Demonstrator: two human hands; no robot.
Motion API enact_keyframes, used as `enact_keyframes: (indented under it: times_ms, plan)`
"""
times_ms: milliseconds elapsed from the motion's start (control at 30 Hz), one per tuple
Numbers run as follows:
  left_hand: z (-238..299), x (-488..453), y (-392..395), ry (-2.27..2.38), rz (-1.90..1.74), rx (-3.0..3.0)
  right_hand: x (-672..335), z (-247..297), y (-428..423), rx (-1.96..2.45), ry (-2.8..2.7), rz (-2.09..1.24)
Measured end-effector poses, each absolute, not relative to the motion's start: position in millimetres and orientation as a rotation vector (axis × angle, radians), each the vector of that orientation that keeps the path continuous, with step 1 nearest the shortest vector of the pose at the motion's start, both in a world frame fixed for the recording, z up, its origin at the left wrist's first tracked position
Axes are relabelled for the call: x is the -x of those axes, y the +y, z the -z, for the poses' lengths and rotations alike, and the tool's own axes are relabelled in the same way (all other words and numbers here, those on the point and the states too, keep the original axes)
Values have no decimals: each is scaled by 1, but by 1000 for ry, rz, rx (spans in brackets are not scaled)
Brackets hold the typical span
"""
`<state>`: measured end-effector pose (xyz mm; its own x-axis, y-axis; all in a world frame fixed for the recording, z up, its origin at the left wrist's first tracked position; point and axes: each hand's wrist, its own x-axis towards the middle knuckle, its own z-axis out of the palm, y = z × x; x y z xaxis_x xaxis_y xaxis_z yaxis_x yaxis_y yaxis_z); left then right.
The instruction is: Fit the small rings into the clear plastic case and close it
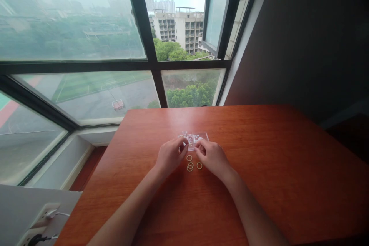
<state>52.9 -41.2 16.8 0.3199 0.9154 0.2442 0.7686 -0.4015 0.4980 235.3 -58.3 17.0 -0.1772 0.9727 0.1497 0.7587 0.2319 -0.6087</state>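
A small clear plastic box (201, 137) with compartments lies on the reddish-brown table, just beyond my fingertips. At its left side my left hand (171, 155) has thumb and fingers curled together in a pinch; whatever is between them is too small to make out. My right hand (212, 157) is pinched likewise at the box's near right edge, and its fingertips hide what they may hold. Several pale yellow rings lie flat between my wrists: a single ring (189, 158), an overlapping pair of rings (190, 168), and one more ring (199, 165) near my right hand.
The wooden table (259, 169) stretches out on both sides of my arms. Past its far edge are dark-framed windows (157, 65), one pane swung outward. A dark wall (288, 46) stands at the right, and a wall socket with plugs (46, 217) is at the lower left.
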Motion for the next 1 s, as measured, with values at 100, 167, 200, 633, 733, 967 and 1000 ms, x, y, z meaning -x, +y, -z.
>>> enact_keyframes:
  times_ms: [100, 167, 200, 633, 733, 967, 1000]
  plan:
    - [-14, -52, -41, 1547, -685, -2342, -235, -19, -59, 1620, -2053, -548]
    - [-15, -49, -40, 1547, -679, -2353, -235, -19, -59, 1644, -2080, -563]
    - [-16, -48, -40, 1547, -687, -2352, -235, -20, -59, 1653, -2091, -572]
    - [-25, -40, -37, 1558, -777, -2321, -232, -19, -64, 1501, -2292, -705]
    - [-26, -40, -38, 1547, -756, -2331, -231, -16, -62, 1527, -2349, -677]
    - [-26, -40, -39, 1502, -716, -2348, -231, -15, -61, 1661, -2384, -543]
    - [-26, -41, -39, 1492, -710, -2347, -231, -16, -61, 1659, -2386, -535]
